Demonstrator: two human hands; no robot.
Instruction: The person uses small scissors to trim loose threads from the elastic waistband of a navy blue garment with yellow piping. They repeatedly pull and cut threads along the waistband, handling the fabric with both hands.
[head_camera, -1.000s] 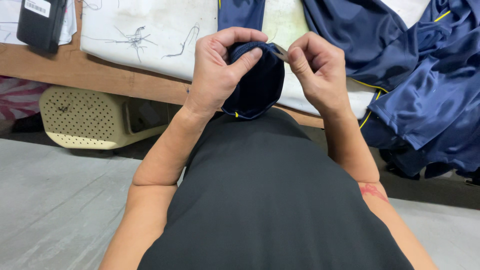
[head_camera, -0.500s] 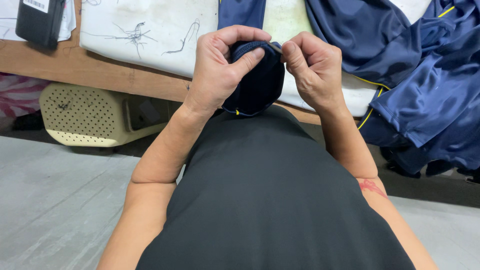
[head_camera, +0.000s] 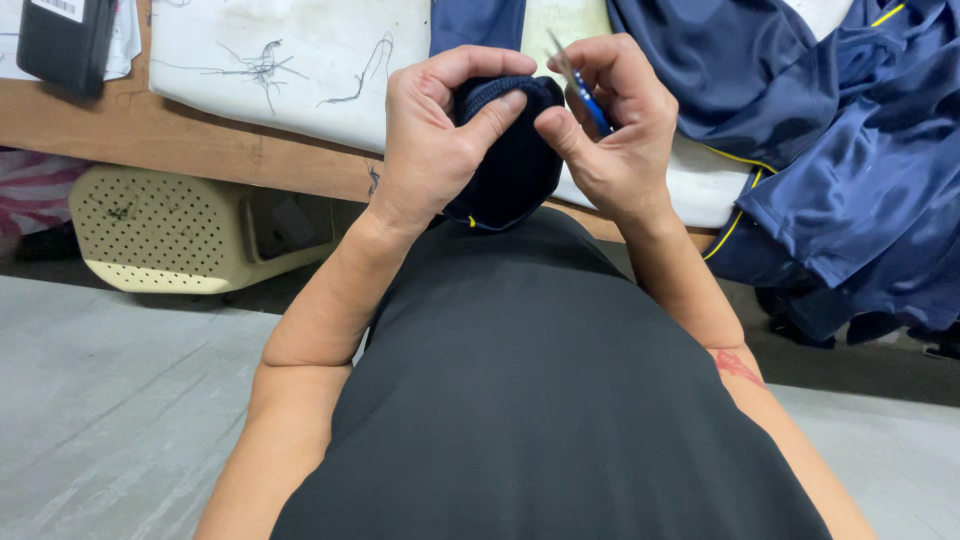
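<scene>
With the left hand (head_camera: 430, 150) pinching the navy cuff (head_camera: 510, 150) taut, the right hand (head_camera: 610, 130), clamped on snips (head_camera: 580, 85) at one o'clock, should cut only stray thread.

The two hands meet in front of the surface (head_camera: 250, 150), the left hand (head_camera: 435, 140) beside the right hand (head_camera: 610, 125). Between them is a piece of cloth (head_camera: 510, 165). A basket (head_camera: 170, 235) stands on the floor (head_camera: 110, 400) under the surface, to the left. A heap of garments (head_camera: 850, 140) lies on the surface at the right.
</scene>
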